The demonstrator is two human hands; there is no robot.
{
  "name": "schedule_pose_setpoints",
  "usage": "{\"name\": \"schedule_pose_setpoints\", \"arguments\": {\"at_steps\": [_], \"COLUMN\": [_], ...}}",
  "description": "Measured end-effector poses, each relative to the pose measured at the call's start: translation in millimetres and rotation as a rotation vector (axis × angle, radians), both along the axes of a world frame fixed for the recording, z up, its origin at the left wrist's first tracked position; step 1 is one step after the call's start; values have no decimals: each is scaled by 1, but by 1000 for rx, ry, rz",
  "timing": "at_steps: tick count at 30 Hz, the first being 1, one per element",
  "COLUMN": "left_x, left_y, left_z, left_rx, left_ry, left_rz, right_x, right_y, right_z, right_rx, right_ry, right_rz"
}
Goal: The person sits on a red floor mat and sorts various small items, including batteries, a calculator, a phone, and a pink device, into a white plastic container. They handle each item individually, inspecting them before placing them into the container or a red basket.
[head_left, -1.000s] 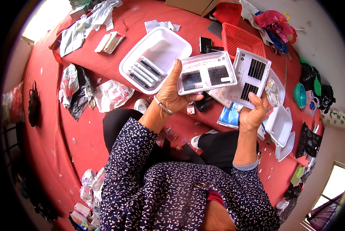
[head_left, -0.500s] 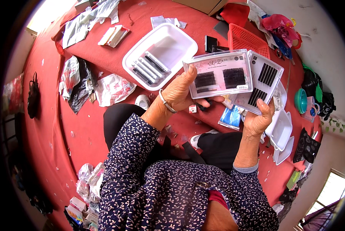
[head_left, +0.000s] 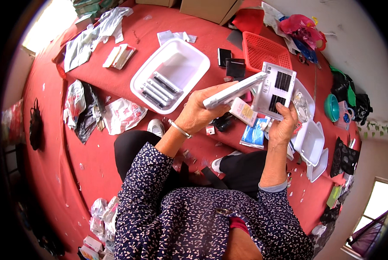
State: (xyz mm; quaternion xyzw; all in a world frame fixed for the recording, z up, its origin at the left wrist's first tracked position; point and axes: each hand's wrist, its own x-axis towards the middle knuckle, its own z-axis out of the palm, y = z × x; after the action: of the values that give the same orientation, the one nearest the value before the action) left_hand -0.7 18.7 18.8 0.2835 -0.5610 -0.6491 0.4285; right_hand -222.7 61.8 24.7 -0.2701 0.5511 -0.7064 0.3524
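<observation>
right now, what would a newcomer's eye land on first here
Probably the pale case tilted nearly edge-on in the left hand, and beside it the white case with two blocks of black strips in the right hand. Then the white tub holding slim cases, upper left of centre on the red cloth. The red basket beyond the right hand is bright too.

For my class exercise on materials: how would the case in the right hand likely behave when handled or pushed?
The case is probably stiff: gripped near one end by the right hand, it shows no sag. Its smooth-looking face may be slippery. Flat and rectangular, it seems unlikely to roll.
</observation>
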Motion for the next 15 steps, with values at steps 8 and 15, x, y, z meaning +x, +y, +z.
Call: {"name": "schedule_pose_setpoints", "arguments": {"at_steps": [8,15], "left_x": [-10,-11], "left_y": [5,8], "left_z": [-14,-23], "left_rx": [-804,-978], "left_ry": [-430,-508], "left_rz": [326,377], "right_x": [14,15], "right_y": [3,4], "right_z": [6,6], "right_rx": [-34,-36], "right_ry": [-5,27], "right_rz": [103,99]}}
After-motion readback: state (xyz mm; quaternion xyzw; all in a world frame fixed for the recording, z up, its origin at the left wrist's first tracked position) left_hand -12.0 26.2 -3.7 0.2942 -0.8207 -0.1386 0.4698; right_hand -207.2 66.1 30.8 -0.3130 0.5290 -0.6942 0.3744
